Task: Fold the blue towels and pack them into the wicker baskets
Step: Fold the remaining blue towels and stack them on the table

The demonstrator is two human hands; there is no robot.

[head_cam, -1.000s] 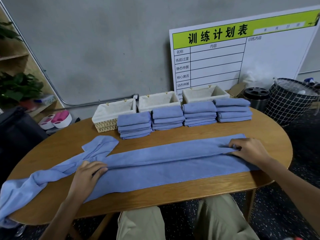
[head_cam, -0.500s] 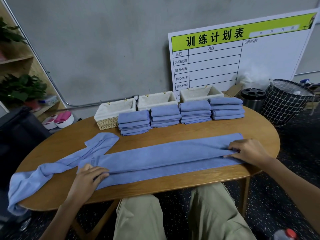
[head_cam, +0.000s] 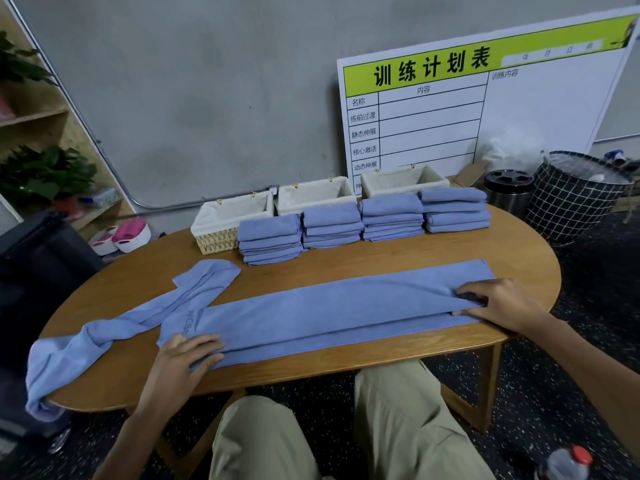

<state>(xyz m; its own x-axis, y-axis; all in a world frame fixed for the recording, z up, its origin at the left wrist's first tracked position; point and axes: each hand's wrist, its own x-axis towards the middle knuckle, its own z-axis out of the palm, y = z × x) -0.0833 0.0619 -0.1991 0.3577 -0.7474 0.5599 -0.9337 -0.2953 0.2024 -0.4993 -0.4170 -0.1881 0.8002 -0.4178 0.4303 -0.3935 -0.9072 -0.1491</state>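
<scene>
Left hand (head_cam: 187, 355) grip: fingers curled over the near-left end of the long blue towel (head_cam: 322, 311), pinching its folded edge at 7 o'clock on the table (head_cam: 346, 268). Right hand (head_cam: 498, 303) grip: fingers hooked into the fold at 3 o'clock. Folded towel stacks (head_cam: 363, 221) sit at 12 o'clock, touching the wicker baskets (head_cam: 235, 220).

Left hand (head_cam: 187, 355) palm down, fingers pointing right, slightly curled. Right hand (head_cam: 502, 303) palm down, fingers curled leftward, thumb nearest body.
</scene>
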